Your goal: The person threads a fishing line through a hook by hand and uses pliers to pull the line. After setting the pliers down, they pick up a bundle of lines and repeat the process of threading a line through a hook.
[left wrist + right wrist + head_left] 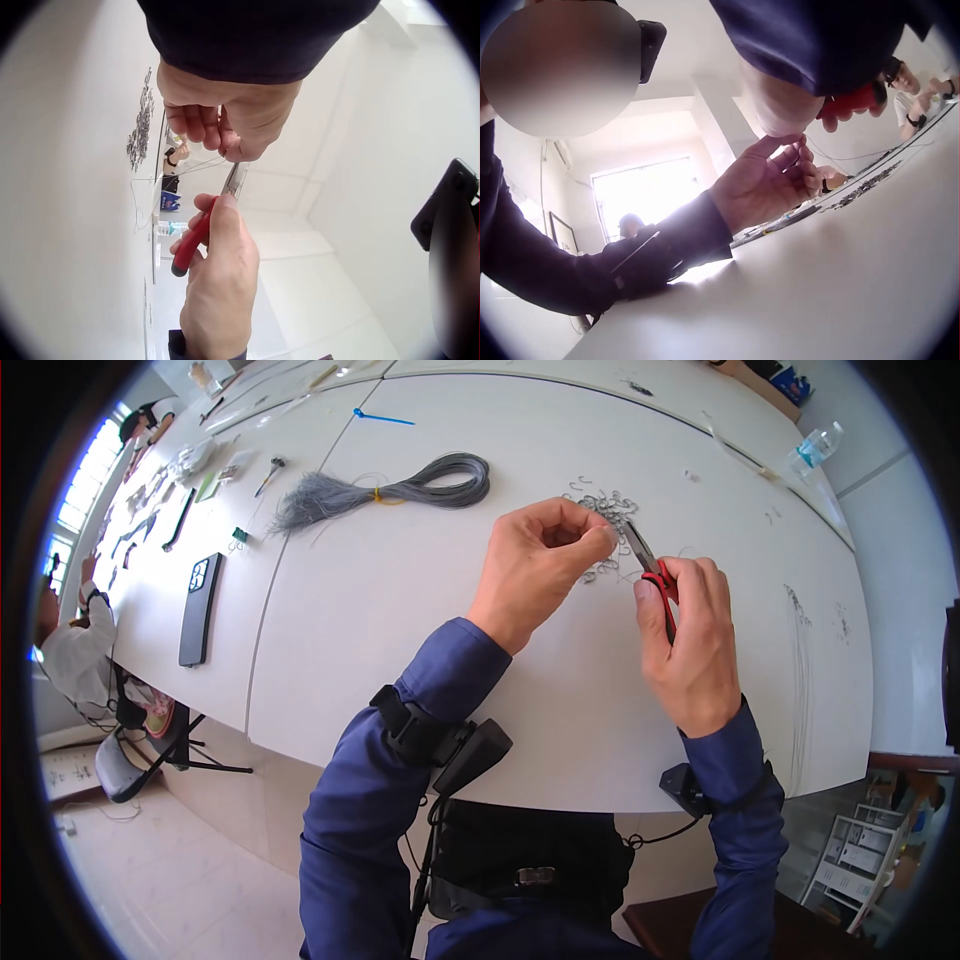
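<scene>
In the head view my left hand pinches something tiny between thumb and forefinger, above a pile of small metal hooks. My right hand grips red-handled pliers, their metal tip close to the left fingertips. The left wrist view shows thin line looping down from the pinch of the left hand, with the plier tip just below those fingers and the right hand round the red handle. Whatever the left fingertips hold is mostly hidden.
A tied bundle of grey line lies behind the left hand, with a blue cable tie farther back. A phone lies at the left. Long thin lines lie at the right, and a bottle stands at the far right.
</scene>
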Demonstrator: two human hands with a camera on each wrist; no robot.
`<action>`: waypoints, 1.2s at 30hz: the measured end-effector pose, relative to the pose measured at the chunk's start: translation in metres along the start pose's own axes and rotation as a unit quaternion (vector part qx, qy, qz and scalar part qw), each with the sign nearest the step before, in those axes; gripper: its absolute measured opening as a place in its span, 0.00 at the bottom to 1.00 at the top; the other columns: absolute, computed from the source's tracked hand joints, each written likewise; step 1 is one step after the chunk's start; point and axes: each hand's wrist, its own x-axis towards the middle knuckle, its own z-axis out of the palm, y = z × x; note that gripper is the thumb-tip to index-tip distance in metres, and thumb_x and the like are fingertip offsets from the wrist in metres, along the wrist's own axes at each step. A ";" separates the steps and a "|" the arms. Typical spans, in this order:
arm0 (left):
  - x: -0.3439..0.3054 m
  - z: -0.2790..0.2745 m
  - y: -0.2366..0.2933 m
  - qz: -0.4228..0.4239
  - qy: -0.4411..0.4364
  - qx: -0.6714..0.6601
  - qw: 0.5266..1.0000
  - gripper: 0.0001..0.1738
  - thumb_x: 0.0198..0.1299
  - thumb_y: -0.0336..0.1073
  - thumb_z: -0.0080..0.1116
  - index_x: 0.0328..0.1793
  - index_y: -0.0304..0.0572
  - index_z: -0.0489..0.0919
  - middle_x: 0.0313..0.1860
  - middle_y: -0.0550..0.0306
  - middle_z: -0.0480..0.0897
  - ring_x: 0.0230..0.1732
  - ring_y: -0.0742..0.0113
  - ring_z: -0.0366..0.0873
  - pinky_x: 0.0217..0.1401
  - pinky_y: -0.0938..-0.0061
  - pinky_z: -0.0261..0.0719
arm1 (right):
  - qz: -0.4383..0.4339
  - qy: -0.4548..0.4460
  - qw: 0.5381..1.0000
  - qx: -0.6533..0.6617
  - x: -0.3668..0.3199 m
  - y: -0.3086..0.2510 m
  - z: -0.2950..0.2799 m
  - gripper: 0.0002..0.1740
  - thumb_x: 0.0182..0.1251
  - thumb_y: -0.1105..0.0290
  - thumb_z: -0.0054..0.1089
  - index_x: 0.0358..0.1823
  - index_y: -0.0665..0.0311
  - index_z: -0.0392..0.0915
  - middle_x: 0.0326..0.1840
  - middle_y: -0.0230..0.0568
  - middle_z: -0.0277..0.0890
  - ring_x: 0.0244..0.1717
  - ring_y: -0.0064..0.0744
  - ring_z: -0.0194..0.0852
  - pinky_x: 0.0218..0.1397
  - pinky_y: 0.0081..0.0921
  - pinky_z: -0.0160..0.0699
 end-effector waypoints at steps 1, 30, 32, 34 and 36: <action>0.000 0.000 0.000 0.001 -0.001 -0.003 1.000 0.08 0.63 0.36 0.67 0.39 0.39 0.84 0.34 0.65 0.84 0.36 0.79 0.75 0.43 0.80 0.72 | 0.007 -0.005 1.000 0.005 0.000 -0.001 -0.001 0.11 0.72 0.70 0.60 0.48 0.68 0.71 0.42 0.48 0.69 0.45 0.49 0.69 0.48 0.43 0.73; 0.002 -0.002 -0.007 -0.032 -0.005 -0.077 0.997 0.04 0.61 0.30 0.64 0.37 0.37 0.81 0.35 0.61 0.82 0.38 0.74 0.74 0.46 0.77 0.73 | 0.039 -0.020 0.998 0.050 0.001 -0.002 0.001 0.10 0.71 0.69 0.63 0.46 0.69 0.76 0.40 0.46 0.72 0.43 0.47 0.71 0.45 0.41 0.75; 0.003 -0.003 -0.007 -0.034 -0.009 -0.084 0.996 0.04 0.62 0.29 0.63 0.37 0.37 0.81 0.35 0.60 0.82 0.37 0.74 0.74 0.47 0.77 0.73 | 0.042 -0.021 0.998 0.048 0.001 -0.002 0.001 0.10 0.71 0.69 0.63 0.45 0.69 0.76 0.40 0.46 0.73 0.43 0.48 0.72 0.45 0.41 0.75; 0.003 -0.003 -0.007 -0.034 -0.011 -0.088 0.995 0.04 0.62 0.29 0.63 0.37 0.37 0.80 0.35 0.60 0.82 0.37 0.74 0.74 0.47 0.77 0.73 | 0.042 -0.021 0.998 0.047 0.001 -0.002 0.001 0.10 0.71 0.69 0.63 0.45 0.69 0.76 0.40 0.46 0.73 0.44 0.48 0.72 0.45 0.41 0.76; 0.003 -0.003 -0.007 -0.036 -0.012 -0.089 0.995 0.04 0.62 0.29 0.63 0.36 0.38 0.80 0.34 0.60 0.82 0.37 0.74 0.74 0.46 0.76 0.73 | 0.041 -0.021 0.998 0.047 0.001 -0.002 0.001 0.10 0.71 0.69 0.63 0.45 0.69 0.76 0.39 0.46 0.73 0.44 0.47 0.72 0.46 0.41 0.76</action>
